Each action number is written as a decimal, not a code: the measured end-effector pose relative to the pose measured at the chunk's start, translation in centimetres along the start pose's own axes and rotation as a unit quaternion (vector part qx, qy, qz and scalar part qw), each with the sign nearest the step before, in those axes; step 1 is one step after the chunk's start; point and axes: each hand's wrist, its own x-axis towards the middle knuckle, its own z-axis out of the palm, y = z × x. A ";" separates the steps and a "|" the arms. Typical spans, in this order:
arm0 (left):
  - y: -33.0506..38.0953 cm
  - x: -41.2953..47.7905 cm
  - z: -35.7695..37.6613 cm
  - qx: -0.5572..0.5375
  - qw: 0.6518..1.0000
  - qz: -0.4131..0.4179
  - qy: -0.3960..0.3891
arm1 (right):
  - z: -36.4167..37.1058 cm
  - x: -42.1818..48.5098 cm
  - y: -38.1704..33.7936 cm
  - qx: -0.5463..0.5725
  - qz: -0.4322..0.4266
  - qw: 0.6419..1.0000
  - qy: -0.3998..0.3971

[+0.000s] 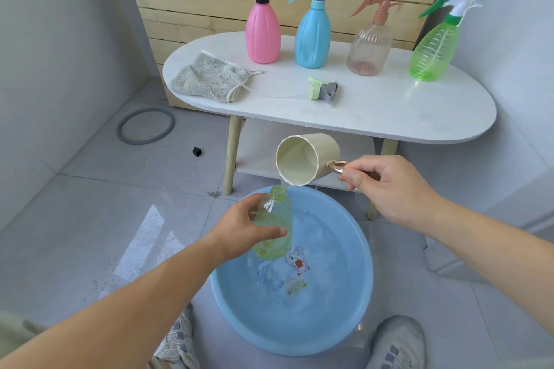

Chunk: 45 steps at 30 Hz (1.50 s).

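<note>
My left hand (242, 229) grips a clear yellow-green bottle (274, 229) with no cap, held upright over a blue basin (353, 308) of water on the floor. My right hand (386, 186) pinches the rose-gold handle of a cream cup (308, 159). The cup is tipped on its side, its lip just above the bottle's open neck, and a thin stream of water runs from it into the bottle. A light green and grey spray head (323, 90) lies loose on the white table (389, 108).
Pink (263, 30), blue (313, 33), clear pinkish (370, 45) and green (434, 48) spray bottles stand on the table's far side. A grey cloth (207, 76) lies at its left end. A grey ring (145, 126) and a small black piece (197, 151) lie on the floor tiles. My shoes flank the basin.
</note>
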 end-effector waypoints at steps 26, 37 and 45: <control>-0.3 0.2 -0.1 0.006 1.000 0.000 0.004 | 0.6 0.1 -0.8 0.008 -0.017 1.000 -0.003; -0.9 0.5 -0.1 0.004 1.000 -0.006 0.007 | 0.3 0.2 -0.9 -0.024 -0.058 0.998 -0.006; -1.0 0.6 0.0 0.008 1.000 -0.007 0.010 | 0.3 0.3 -0.5 -0.041 -0.074 0.996 -0.003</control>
